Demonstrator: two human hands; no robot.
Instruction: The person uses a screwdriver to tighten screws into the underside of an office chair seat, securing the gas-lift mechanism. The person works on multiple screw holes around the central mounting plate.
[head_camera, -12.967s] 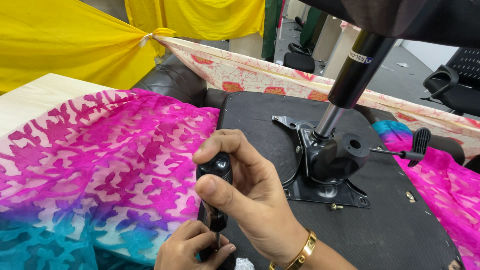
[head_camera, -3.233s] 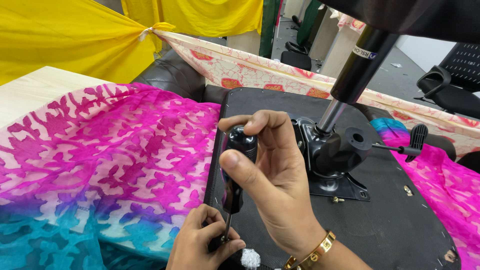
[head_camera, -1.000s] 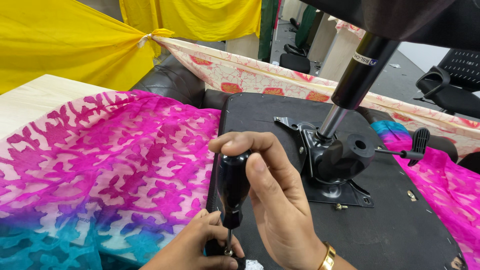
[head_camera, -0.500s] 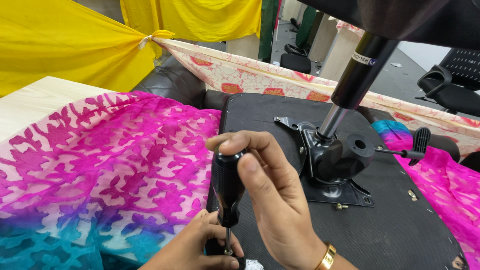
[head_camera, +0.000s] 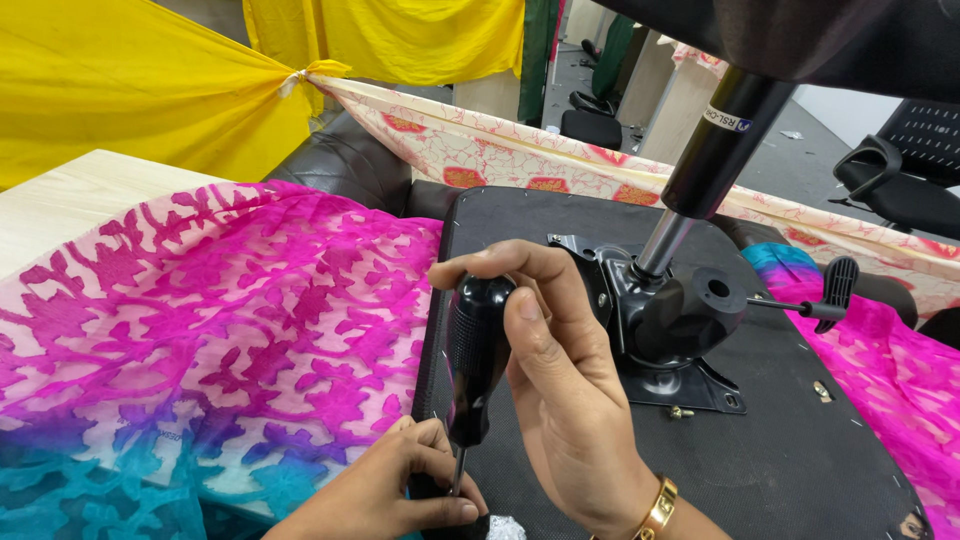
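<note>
Lying upside down across the table (head_camera: 70, 200), the black chair seat (head_camera: 800, 470) shows its flat underside to the camera, and it is the largest thing in the work at hand; a pink and teal patterned cloth (head_camera: 200, 340) covers the table beside it on the left. At the middle of that underside the black metal tilt mechanism (head_camera: 665, 320) already sits in place, its plate flat against the seat, with the gas lift column (head_camera: 715, 145) rising out of it and a lever with a black paddle end (head_camera: 835, 290) reaching to the right. One small screw or bolt (head_camera: 682, 411) lies loose by the front edge of the plate, so that fixing looks unfinished there, though whether the other corners are fastened cannot be told. The work now is at the near left edge of the seat: the right hand (head_camera: 560, 400) is wrapped closed around the black handle of a screwdriver (head_camera: 475, 355), held nearly upright with thumb along the grip, a gold bangle (head_camera: 657, 508) on the wrist. Below it the left hand (head_camera: 400, 490) pinches the thin shaft close to its tip, steadying it against the seat edge. The tip itself and whatever it bears on are hidden by the fingers, so how far that fastening has gone is unclear.
</note>
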